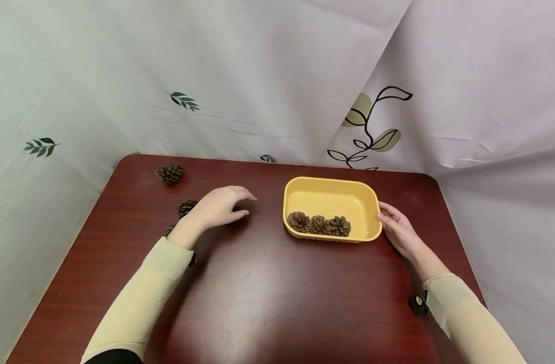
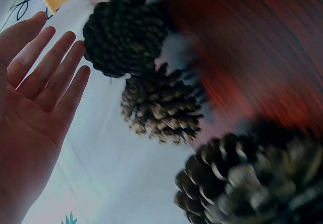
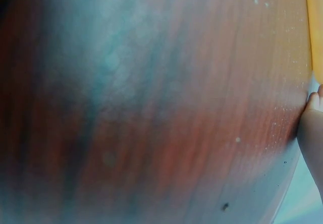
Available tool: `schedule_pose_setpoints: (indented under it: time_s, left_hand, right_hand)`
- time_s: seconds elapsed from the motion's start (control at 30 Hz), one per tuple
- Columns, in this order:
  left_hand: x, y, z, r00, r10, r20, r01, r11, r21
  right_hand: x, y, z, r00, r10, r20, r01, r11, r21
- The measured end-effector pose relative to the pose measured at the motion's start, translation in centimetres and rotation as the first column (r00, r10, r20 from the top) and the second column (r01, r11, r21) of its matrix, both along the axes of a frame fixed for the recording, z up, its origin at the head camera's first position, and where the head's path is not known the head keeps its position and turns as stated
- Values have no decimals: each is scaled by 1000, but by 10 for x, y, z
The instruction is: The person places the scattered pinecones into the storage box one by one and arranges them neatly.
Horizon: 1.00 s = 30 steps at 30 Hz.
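Observation:
My left hand [image 1: 222, 206] hovers over the left half of the table, thumb apart from relaxed fingers. In the left wrist view its palm faces the camera, holding nothing, with a dark pine cone [image 2: 124, 36] by the fingertips. A lighter pine cone [image 2: 161, 105] and a large, blurred one follow in a row. On the right, my right hand [image 1: 397, 230] holds the end of a yellow plastic basin [image 1: 332, 184], thumb at the rim and fingers along the outer wall. Three brown pine cones [image 1: 319, 224] lie along the basin's near side.
A pine cone [image 1: 170, 174] sits at the table's far left corner. Another pine cone [image 1: 186, 207] shows beside the left wrist, and one more is mostly hidden by the forearm. Behind the dark red table [image 1: 259, 293] hangs a pale curtain [image 1: 259, 76] with leaf prints.

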State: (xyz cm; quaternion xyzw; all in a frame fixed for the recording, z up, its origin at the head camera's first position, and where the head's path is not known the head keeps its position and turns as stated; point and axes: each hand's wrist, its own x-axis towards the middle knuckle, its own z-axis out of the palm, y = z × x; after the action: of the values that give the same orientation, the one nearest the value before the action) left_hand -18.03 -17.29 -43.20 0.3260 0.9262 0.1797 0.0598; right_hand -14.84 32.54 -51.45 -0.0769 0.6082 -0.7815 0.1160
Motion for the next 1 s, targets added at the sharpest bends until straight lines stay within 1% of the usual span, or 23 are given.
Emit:
schedule_pose_setpoints:
  time_s: [0.17, 0.4, 0.53, 0.83, 1.0]
  left_hand:
    - [1, -10, -1, 1000, 4, 18, -4, 1000, -3]
    - [-1, -19, -9, 1000, -1, 24, 1, 1000, -4]
    - [-2, -23, -11, 1000, -1, 31, 2, 1000, -16]
    - [-5, -26, -12, 999, -24, 24, 26, 999, -47]
    - [-5, -27, -12, 999, -35, 19, 36, 997, -64]
  right_hand:
    - [-1, 0, 0, 1000, -3, 1, 3, 1000, 1]
    - [-1, -1, 0, 1000, -6, 7, 6, 1000, 8]
    - [0, -1, 0, 1000, -11, 7, 10, 1000, 7]
    - [0, 0, 0, 1000, -10, 6, 10, 1000, 5]
    - [0, 0, -1, 1000, -10, 7, 10, 1000, 9]
